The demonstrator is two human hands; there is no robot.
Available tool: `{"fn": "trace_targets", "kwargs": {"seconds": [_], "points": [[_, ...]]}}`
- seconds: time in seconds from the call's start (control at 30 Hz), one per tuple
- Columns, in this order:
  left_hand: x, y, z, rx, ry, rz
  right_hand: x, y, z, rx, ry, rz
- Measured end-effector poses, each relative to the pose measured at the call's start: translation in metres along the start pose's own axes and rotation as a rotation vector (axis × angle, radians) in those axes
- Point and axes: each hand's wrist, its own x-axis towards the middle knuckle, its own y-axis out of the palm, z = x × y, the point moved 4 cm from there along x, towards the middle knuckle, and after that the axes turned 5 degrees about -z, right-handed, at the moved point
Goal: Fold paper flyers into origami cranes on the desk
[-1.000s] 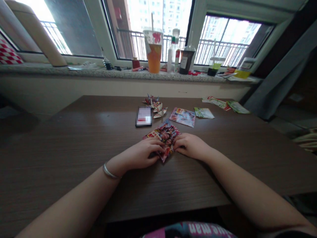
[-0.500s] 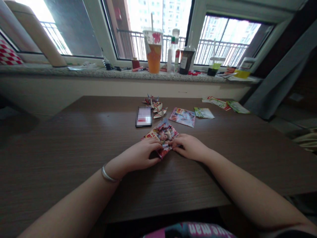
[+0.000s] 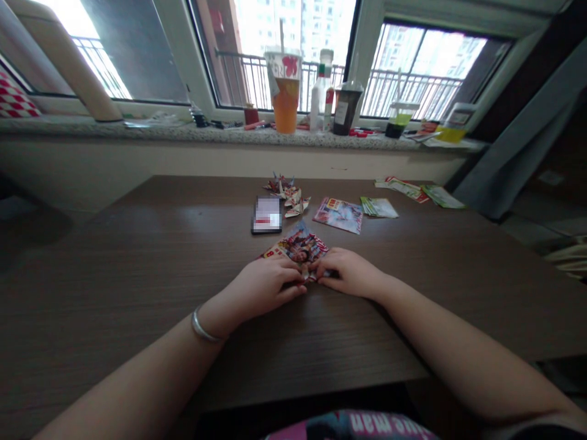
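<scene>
A colourful printed paper [image 3: 297, 245] lies folded on the brown table [image 3: 137, 256] just ahead of me. My left hand [image 3: 262, 287], with a silver bracelet on the wrist, presses its fingers down on the paper's near left edge. My right hand [image 3: 349, 273] pinches the near right edge, fingers curled together. The fingertips of both hands meet over the paper's near corner, which they hide.
A phone [image 3: 266, 214] lies beyond the paper, with several folded paper cranes [image 3: 288, 194] behind it. More printed sheets [image 3: 338, 214] lie to the right. Drink cups [image 3: 285, 90] and bottles stand on the windowsill [image 3: 137, 131].
The paper's near corner has been folded up and inward, so the visible sheet is shorter. Both hands have drawn closer together over it.
</scene>
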Motion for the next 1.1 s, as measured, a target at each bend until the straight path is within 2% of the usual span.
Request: {"fn": "trace_targets", "kwargs": {"seconds": [0.33, 0.5, 0.6, 0.73, 0.87, 1.1], "points": [[0.002, -0.004, 0.0, 0.032, -0.069, -0.03, -0.001, -0.001, 0.004, 0.032, -0.044, 0.036], [-0.001, -0.002, 0.008, 0.024, -0.134, 0.01, -0.002, -0.001, 0.0, 0.042, -0.048, 0.032], [-0.001, 0.0, 0.013, -0.003, -0.197, 0.015, -0.003, 0.0, -0.002, 0.002, -0.027, 0.029], [0.003, 0.0, 0.014, -0.08, -0.149, -0.047, -0.004, 0.0, -0.002, -0.053, -0.006, 0.03], [0.006, 0.003, 0.018, -0.067, -0.117, -0.097, -0.005, 0.0, -0.005, -0.112, 0.066, 0.007], [0.005, 0.012, 0.031, -0.013, -0.208, -0.084, -0.006, 0.002, -0.012, -0.026, 0.162, -0.097]]}}
